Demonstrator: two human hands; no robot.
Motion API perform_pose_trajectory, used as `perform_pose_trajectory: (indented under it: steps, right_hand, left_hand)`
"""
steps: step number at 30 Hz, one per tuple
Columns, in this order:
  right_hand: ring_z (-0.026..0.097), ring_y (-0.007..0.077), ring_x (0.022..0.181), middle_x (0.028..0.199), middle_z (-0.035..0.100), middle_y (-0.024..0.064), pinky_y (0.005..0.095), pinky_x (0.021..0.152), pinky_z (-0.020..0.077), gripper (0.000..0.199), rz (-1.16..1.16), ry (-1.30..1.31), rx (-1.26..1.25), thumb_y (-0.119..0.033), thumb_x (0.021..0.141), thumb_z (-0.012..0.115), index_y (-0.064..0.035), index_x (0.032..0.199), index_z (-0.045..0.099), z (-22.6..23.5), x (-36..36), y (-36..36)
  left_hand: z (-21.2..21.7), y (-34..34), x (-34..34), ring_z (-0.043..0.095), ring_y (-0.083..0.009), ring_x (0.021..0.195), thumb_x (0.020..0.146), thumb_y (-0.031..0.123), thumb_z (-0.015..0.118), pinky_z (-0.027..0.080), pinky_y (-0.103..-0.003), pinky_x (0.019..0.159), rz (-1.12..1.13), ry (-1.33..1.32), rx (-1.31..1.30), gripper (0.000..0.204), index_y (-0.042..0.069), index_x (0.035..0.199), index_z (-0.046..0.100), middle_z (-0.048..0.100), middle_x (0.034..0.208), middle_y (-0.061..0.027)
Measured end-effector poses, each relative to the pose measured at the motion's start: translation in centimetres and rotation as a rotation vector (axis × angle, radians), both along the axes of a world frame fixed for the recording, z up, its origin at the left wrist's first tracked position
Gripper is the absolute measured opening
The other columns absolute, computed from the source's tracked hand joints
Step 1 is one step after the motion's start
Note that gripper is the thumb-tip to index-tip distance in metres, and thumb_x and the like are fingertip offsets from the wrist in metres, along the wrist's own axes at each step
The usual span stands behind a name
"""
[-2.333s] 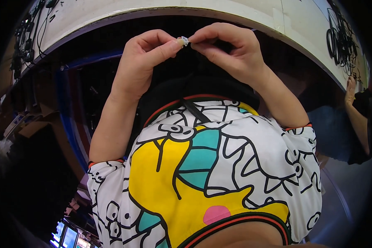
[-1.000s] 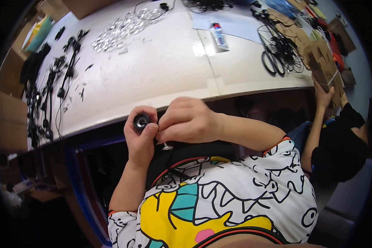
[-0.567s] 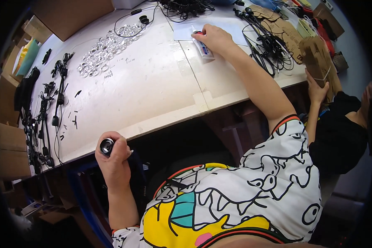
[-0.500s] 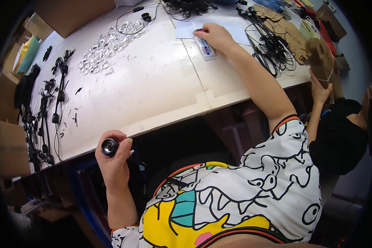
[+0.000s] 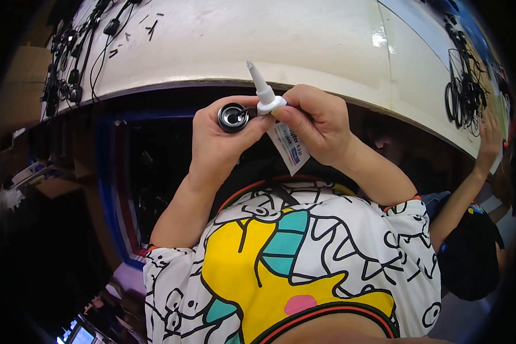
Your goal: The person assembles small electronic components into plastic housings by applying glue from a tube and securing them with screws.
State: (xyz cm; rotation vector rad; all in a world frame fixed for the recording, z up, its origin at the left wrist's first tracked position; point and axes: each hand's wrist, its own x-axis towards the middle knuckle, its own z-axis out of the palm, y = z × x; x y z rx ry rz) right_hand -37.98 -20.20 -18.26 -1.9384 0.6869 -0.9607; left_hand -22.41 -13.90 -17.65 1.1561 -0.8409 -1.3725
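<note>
My left hand (image 5: 211,135) is closed around a black round part (image 5: 233,118), whose open end faces up and shows a shiny ring inside. In my right hand (image 5: 322,123) is a white squeeze tube (image 5: 291,150), gripped near its neck, with the flat body hanging below my fingers. Its tapered white nozzle (image 5: 259,80) points up, uncapped at the tip. Both hands meet in front of my body, just off the table's near edge. My left thumb reaches the tube's neck. Something small and dark shows between the part and the neck; I cannot make it out.
The white table (image 5: 258,43) spans the top of the view. Black cables with small housings (image 5: 77,74) lie at its left, beside short black scraps (image 5: 151,28). More black cables (image 5: 463,86) lie at the right. A co-worker's arm (image 5: 470,178) reaches to the table's right edge.
My right hand has lifted the tube off the table and brought it back to my left hand. The left hand has moved right and up in view, still holding the black part. The view has tipped downward.
</note>
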Motion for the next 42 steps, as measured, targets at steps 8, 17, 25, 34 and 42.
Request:
perform_pose_trajectory:
  steps: [8,17,25,34,42]
  right_hand:
    - [0.054,0.0232,0.05,0.058,0.051,0.0085,0.0282,0.044,0.042,0.018,0.069,0.136,-0.158,-0.019,0.077,0.062,-0.0037,0.077,0.053,-0.2,0.7,1.4]
    - [0.049,0.0191,0.048,0.062,0.049,0.0089,0.0251,0.043,0.0386,0.011,0.099,0.037,0.005,-0.01,0.08,0.058,-0.0007,0.076,0.054,0.1,0.5,2.0]
    - [0.048,0.0174,0.048,0.06,0.048,0.0087,0.0239,0.043,0.0374,0.01,0.117,0.033,0.019,-0.008,0.08,0.058,-0.0002,0.074,0.054,0.0,0.4,1.6]
    - [0.045,0.0077,0.052,0.06,0.051,0.004,0.021,0.047,0.0365,0.017,0.09,0.038,0.251,-0.016,0.084,0.055,-0.0006,0.076,0.056,0.7,-0.7,0.4]
    - [0.031,0.0025,0.034,0.046,0.042,-0.001,0.0166,0.032,0.0219,0.033,0.389,-0.456,1.16,-0.032,0.089,0.045,-0.0051,0.072,0.051,2.4,-4.1,-1.8]
  left_hand:
    - [-0.8,2.0,0.8,0.06,-0.009,0.07,0.07,0.003,0.069,0.049,-0.019,0.062,0.007,-0.059,-0.048,0.019,-0.003,0.086,0.06,0.062,0.076,-0.0066]
    - [-1.0,1.7,0.6,0.06,-0.0076,0.067,0.069,0.0,0.068,0.049,-0.018,0.06,-0.015,-0.044,-0.058,0.017,-0.002,0.084,0.06,0.062,0.071,-0.0049]
    - [-1.1,1.5,0.5,0.06,-0.0079,0.068,0.069,0.0,0.067,0.05,-0.018,0.061,-0.017,-0.002,-0.055,0.016,-0.002,0.083,0.06,0.062,0.073,-0.0051]
    - [-0.3,0.5,0.1,0.057,-0.0067,0.073,0.069,0.004,0.068,0.048,-0.018,0.065,-0.08,-0.115,0.026,0.026,-0.001,0.092,0.057,0.06,0.08,-0.0047]
    - [-4.5,0.7,-0.4,0.037,-0.005,0.062,0.079,0.034,0.06,0.03,-0.016,0.055,0.012,0.014,-0.396,0.044,0.002,0.104,0.043,0.045,0.085,-0.0038]
